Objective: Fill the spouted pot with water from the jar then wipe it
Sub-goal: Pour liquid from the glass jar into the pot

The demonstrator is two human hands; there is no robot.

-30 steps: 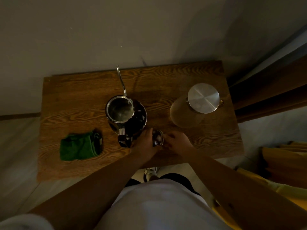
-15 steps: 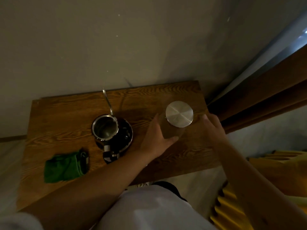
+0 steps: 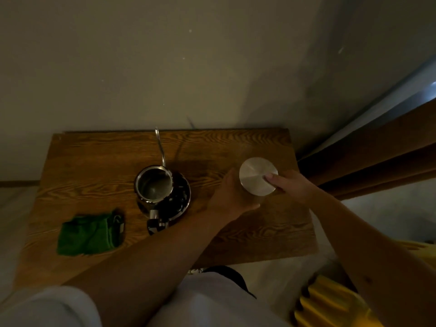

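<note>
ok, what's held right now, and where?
The clear glass jar: left hand wraps its side wall, right hand fingers on its round silver metal lid.

Pretty dim room overall, warm yellowish light, nothing bright anywhere. The back wall (image 3: 165,67) is plain and pale, kind of greenish-grey in this light, with a few tiny specks on it. Pushed right up against it is a wooden counter (image 3: 99,166) with strong wavy grain, medium brown. Off to the right there's brown drapery (image 3: 377,149), probably a curtain, hanging next to a pale metallic strip (image 3: 382,100) that could be a window frame, hard to tell in the gloom. The floor (image 3: 14,208) on the left looks light-coloured. Something ribbed and bright yellow (image 3: 330,305) sits low in the right corner.
</note>
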